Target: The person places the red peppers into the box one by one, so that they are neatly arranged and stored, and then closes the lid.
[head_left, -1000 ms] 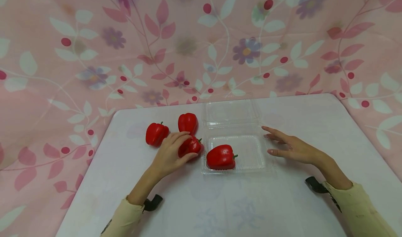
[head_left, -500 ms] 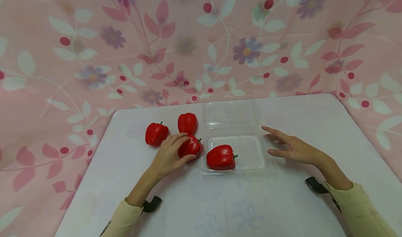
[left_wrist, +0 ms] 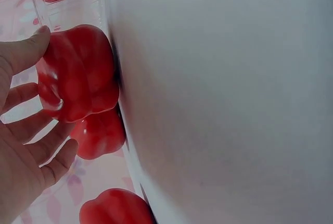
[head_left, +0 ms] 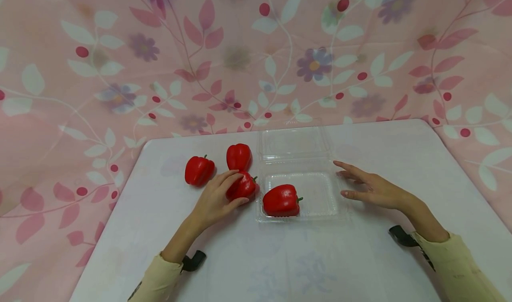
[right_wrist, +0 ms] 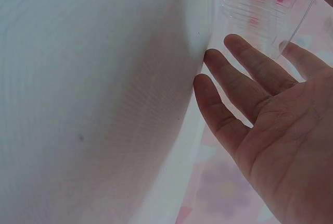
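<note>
In the head view my left hand [head_left: 214, 200] holds a red bell pepper [head_left: 245, 187] left of a clear plastic clamshell box [head_left: 320, 200]. The left wrist view has the thumb at one side of this bell pepper [left_wrist: 83, 73] and the fingers curved about its other side. Inside the box, at its left, lies another red bell pepper [head_left: 281, 200] with its green stem to the right. My right hand [head_left: 372, 188] is beside the box's right edge, fingers spread and nothing in them; the right wrist view shows its palm [right_wrist: 291, 135].
Two more red bell peppers stand to the left, one bell pepper [head_left: 238, 156] just behind the held one and another bell pepper [head_left: 199, 171] farther left. The box's lid [head_left: 294, 142] lies folded back. A pink floral cloth [head_left: 240, 62] hangs behind the white table [head_left: 256, 262].
Almost nothing differs. My left hand has shifted very slightly to the left at the bell pepper; the right hand stays where it was.
</note>
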Demonstrator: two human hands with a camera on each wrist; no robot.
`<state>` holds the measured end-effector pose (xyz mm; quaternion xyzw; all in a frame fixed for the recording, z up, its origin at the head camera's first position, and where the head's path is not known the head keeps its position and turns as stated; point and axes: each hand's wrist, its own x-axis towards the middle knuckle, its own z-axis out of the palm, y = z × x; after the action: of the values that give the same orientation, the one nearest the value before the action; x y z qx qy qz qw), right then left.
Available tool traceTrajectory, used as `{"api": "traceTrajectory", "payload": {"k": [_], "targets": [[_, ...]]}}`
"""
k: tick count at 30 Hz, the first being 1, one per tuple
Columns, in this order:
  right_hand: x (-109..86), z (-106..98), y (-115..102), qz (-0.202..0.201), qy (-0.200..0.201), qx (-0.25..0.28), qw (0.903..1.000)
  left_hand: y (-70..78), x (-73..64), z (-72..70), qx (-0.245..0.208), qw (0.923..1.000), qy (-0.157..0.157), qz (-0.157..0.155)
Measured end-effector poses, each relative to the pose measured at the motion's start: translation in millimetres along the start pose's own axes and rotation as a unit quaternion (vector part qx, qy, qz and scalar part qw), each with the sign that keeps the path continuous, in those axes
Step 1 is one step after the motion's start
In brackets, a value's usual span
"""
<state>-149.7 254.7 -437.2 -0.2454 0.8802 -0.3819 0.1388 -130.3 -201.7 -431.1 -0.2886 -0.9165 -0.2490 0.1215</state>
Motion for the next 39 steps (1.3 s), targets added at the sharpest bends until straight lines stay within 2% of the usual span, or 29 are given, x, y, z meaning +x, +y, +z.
{"api": "traceTrajectory", "payload": {"k": [18,30,39], "targets": [[-0.7,1,-1,0.006,0.0,0.001,1.0,1.6,-1.8,-2.5,0.008,1.0,-0.001,0.001],[0.5,1,-1,0.009,-0.002,-0.001,1.0,10.1,-1.8,-21.1,0.014,0.9998,0.009,-0.004],[0.0,0,-1,0.008,-0.001,0.002,1.0,12.2,2.1,-33.6,0.004,0.9994,0.034,-0.009]]}}
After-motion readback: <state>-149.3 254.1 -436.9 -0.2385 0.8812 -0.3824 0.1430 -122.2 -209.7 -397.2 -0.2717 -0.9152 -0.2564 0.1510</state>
